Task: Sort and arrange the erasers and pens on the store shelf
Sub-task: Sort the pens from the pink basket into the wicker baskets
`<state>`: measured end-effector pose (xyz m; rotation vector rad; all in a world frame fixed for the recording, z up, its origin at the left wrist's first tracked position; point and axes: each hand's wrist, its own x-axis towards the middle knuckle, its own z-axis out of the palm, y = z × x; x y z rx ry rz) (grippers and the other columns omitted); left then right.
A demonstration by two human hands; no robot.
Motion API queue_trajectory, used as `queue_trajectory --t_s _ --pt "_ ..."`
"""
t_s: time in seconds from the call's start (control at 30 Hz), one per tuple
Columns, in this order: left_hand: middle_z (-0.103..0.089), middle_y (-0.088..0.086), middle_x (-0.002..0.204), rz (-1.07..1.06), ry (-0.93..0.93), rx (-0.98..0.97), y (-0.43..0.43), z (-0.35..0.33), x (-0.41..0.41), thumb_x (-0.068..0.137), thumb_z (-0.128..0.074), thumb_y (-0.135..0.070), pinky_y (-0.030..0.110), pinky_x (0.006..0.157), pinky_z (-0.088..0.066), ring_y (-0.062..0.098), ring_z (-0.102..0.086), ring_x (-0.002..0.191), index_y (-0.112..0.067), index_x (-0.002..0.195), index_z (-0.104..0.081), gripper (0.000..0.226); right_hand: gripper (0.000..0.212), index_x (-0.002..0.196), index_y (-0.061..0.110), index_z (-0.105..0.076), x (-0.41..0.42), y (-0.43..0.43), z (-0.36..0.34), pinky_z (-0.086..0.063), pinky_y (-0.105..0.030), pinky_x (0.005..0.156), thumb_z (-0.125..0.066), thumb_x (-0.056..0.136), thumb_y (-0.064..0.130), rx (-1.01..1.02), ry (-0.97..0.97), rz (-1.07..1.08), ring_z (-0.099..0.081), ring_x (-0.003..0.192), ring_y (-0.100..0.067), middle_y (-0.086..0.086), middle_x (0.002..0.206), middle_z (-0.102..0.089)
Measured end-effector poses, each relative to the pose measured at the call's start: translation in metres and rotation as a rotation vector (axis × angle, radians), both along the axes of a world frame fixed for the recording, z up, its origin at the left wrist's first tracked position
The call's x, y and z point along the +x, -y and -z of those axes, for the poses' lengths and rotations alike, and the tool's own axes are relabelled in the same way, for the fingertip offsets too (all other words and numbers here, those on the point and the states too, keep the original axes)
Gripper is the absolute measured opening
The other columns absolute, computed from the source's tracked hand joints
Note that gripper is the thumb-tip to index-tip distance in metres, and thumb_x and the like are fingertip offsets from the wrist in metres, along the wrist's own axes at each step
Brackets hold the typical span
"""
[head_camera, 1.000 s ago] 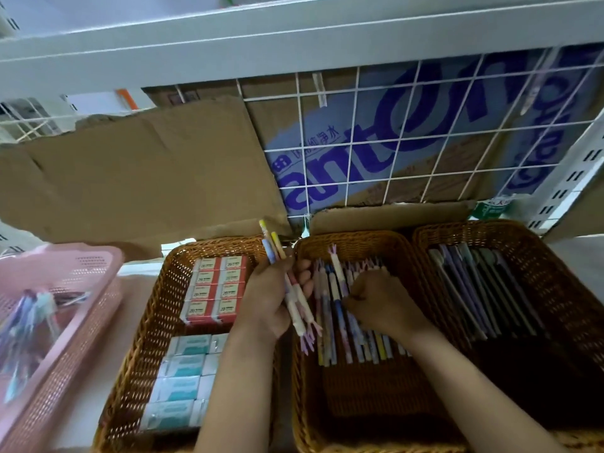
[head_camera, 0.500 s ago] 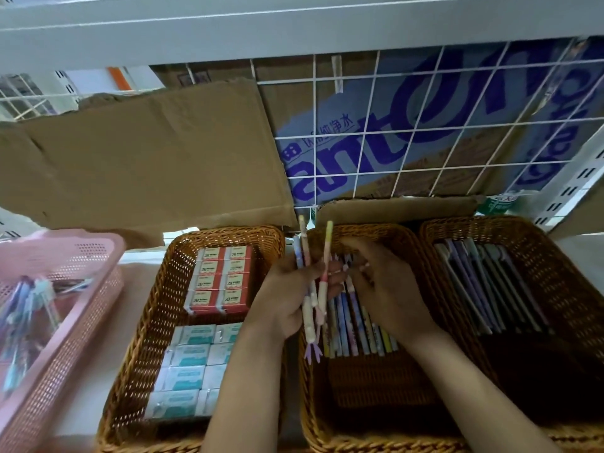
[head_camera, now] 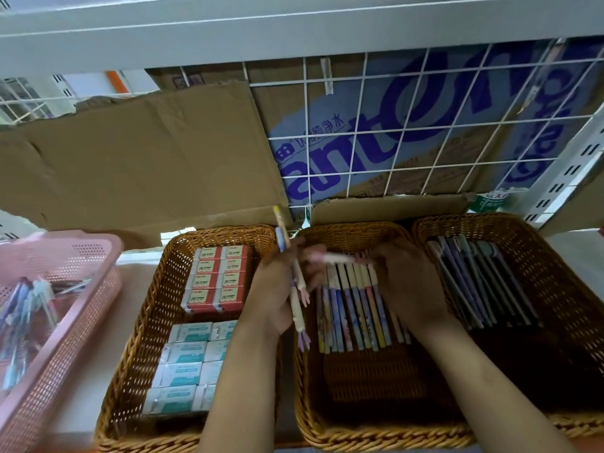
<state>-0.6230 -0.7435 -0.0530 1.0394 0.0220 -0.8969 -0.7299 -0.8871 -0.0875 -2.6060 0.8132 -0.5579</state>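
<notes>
1. Head view; landmark is the middle basket [head_camera: 376, 436]. The pen row [head_camera: 356, 308] lies side by side in its far half. The near half is bare wicker.
2. The left grip [head_camera: 274, 295] hangs over the middle basket's left rim, fingers curled round a small pen bundle [head_camera: 298, 310]. The bundle is roughly upright, with ends poking out above and below.
3. The right grip [head_camera: 405, 282] sits inside the middle basket, on the far ends of the row. A pink pen [head_camera: 330, 256] lies crosswise between the two grips. I can't tell which one pinches it, or whether the right fingers clamp or just press.
4. Just left of the middle basket is the eraser basket [head_camera: 147, 308]. Red-boxed erasers [head_camera: 217, 277] are at the far end and teal-white erasers [head_camera: 186, 367] at the near end, both in tidy blocks. This looks done.
5. Just right of the middle basket is the right basket [head_camera: 555, 266], with dark pens [head_camera: 483, 282] lined up. This also looks done.
6. Far left, beyond the eraser basket, is a pink crate [head_camera: 65, 243] with loose pens [head_camera: 26, 302], jumbled and blurred. These likely still need sorting.
7. Estimate: erasers are finished and pens are past halfway. Left to do: the bundle, the pink pen and the crate contents.
</notes>
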Motion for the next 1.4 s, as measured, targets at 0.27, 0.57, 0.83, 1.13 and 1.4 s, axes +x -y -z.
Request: queue_trajectory --t_s 0.27,0.57,0.83,1.13,1.4 --pt "-0.058 0.003 0.059 -0.116 0.035 0.061 0.004 0.003 0.0 0.099 -0.044 -0.014 0.017 0.036 -0.034 0.008 -0.044 0.042 -0.013 0.106 -0.057 0.015 0.026 0.12 0.011 -0.054 -0.001 -0.025 0.001 -0.045 -0.024 0.074 -0.052 0.095 0.019 0.331 -0.334 -0.03 -0.059 0.102 -0.021 -0.007 0.116 -0.059" --pt "-0.056 0.008 0.072 0.055 0.084 0.075 0.002 0.003 -0.009 0.097 -0.045 -0.004 0.024 0.051 -0.053 0.013 -0.057 0.057 -0.004 0.104 -0.059 0.015 0.032 0.12 0.016 -0.054 0.003 -0.038 0.0 -0.043 -0.022 0.072 -0.06 0.091 0.027 0.36 -0.357 -0.075 -0.059 0.1 -0.016 -0.002 0.112 -0.059" --pt "-0.066 0.009 0.07 0.354 0.23 0.123 -0.001 -0.002 -0.016 0.097 -0.044 -0.006 0.019 0.048 -0.048 0.014 -0.058 0.054 -0.005 0.102 -0.061 0.017 0.033 0.123 0.02 -0.06 0.004 -0.02 -0.013 -0.05 -0.031 0.07 -0.051 0.092 0.017 -0.046 0.137 -0.25 -0.054 0.09 -0.019 -0.005 0.105 -0.05" --pt "-0.051 0.0 0.056 0.127 0.239 0.073 0.001 0.002 -0.008 0.102 -0.032 -0.028 0.018 0.038 -0.027 0.007 -0.037 0.04 -0.011 0.108 -0.058 0.031 0.019 0.11 0.016 -0.061 0.0 -0.008 -0.009 -0.041 -0.023 0.072 -0.056 0.093 0.023 0.212 -0.042 -0.099 -0.06 0.094 -0.019 0.0 0.096 -0.061" --pt "-0.063 0.004 0.102 -0.108 0.891 0.036 0.006 -0.001 -0.011 0.09 -0.058 -0.031 0.024 0.082 -0.051 0.012 -0.06 0.095 -0.035 0.098 -0.069 0.014 0.031 0.114 0.015 -0.054 -0.001 -0.023 0.002 -0.038 -0.013 0.055 -0.065 0.087 0.028 0.418 -0.327 -0.077 -0.054 0.087 -0.011 -0.002 0.11 -0.058"
